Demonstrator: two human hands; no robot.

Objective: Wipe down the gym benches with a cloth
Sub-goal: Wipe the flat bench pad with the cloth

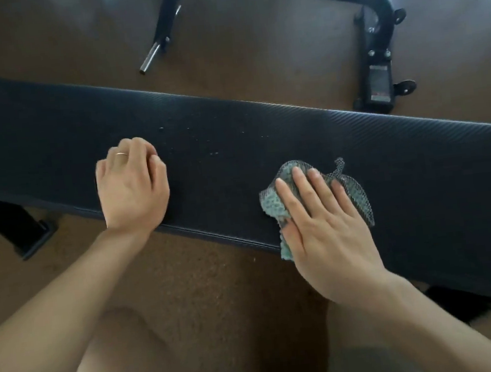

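A long black padded gym bench (264, 141) runs across the view from left to right. Small droplets (191, 140) speckle its top near the middle. My right hand (324, 223) lies flat on a teal, net-patterned cloth (273, 204), pressing it onto the pad by the near edge. The cloth sticks out to the left of my fingers and beyond them. My left hand (132, 185) rests on the pad to the left, fingers curled in, a ring on one finger, holding nothing.
Brown carpet (254, 48) lies under everything. A black metal machine frame (376, 60) with bolts stands behind the bench at the right, and a chrome-tipped bar (151, 54) at the back middle. A bench leg (15, 228) shows at the left. My bare knees fill the bottom.
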